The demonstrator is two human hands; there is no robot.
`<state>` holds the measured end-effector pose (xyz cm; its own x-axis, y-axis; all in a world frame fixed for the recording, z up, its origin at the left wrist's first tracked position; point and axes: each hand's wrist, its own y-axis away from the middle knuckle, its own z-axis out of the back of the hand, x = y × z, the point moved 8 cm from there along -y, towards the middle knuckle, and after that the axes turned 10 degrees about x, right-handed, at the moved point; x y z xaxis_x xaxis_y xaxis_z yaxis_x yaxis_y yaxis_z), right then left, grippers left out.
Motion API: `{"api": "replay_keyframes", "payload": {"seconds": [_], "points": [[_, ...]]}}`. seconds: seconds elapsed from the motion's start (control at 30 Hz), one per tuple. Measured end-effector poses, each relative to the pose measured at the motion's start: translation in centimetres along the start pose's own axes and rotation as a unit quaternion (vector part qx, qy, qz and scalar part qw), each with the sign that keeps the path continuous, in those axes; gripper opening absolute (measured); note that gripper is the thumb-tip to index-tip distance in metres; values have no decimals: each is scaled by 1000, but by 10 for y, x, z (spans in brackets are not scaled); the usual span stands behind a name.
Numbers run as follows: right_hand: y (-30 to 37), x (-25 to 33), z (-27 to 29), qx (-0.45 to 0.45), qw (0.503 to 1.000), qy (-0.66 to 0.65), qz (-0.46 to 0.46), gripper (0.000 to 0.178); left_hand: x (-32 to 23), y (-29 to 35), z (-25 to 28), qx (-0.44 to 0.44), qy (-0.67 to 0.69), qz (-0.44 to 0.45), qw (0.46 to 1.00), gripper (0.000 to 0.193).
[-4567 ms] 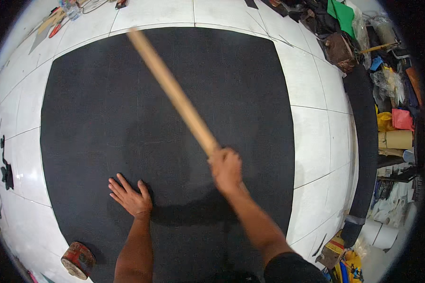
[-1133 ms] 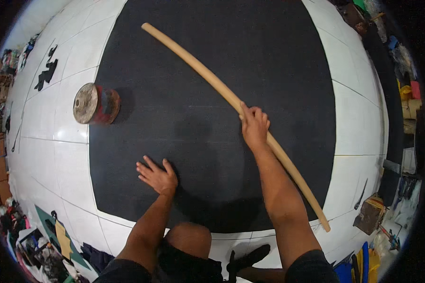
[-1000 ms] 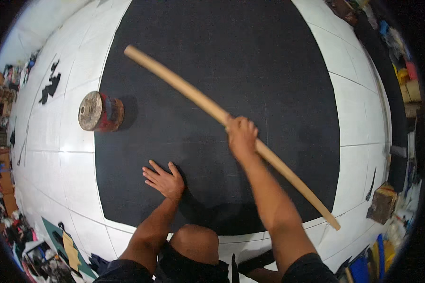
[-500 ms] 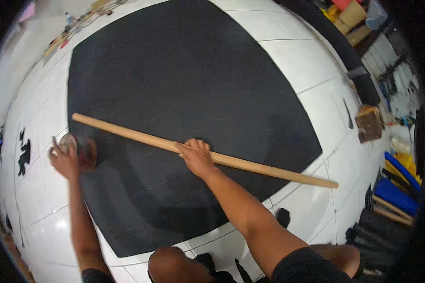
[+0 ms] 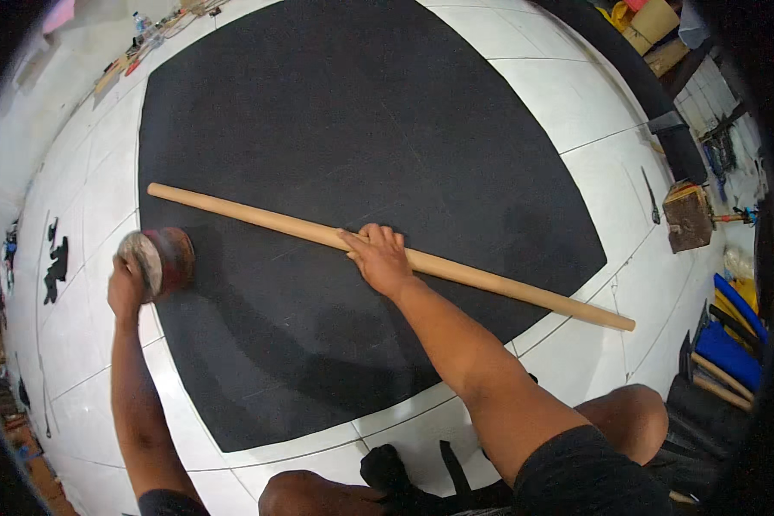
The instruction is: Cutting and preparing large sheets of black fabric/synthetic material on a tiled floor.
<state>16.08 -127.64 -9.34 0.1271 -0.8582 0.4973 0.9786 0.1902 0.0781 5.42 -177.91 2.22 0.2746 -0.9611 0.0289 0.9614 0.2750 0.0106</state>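
Observation:
A long tan pole [image 5: 507,285] lies slantwise over a large black sheet [image 5: 335,112] on the floor; whether it is wood or cardboard I cannot tell. My right hand [image 5: 380,258] bears down on the middle of the pole, its fingers bent over the far side and the thumb along it. At the sheet's left edge stands a worn, reddish-brown tin can [image 5: 174,262] with a greyish round top. My left hand [image 5: 126,288] is closed at the near left rim of this can, its fingertips partly hidden.
White tiles [image 5: 611,172] surround the sheet. To the right are a brown block-like object [image 5: 690,217], a thin dark tool [image 5: 651,196] and blue rolls [image 5: 729,351]. Black scraps [image 5: 57,271] lie at the left. My knees are at the lower edge.
My left hand, spread over the can's top before, is now closed at its rim. The view has shifted slightly; my right hand keeps its place on the pole.

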Motion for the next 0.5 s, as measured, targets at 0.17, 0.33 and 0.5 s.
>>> {"api": "replay_keyframes", "payload": {"seconds": [0.17,0.33,0.5], "points": [[-5,3,-5,50,999,-15,-10,45,59,139,34,-64,98,77,990,43],[-10,3,-9,29,998,38,-27,41,152,303,40,-46,121,192,973,42],[-3,23,-8,-12,999,16,41,41,199,458,20,17,18,308,951,41]]}}
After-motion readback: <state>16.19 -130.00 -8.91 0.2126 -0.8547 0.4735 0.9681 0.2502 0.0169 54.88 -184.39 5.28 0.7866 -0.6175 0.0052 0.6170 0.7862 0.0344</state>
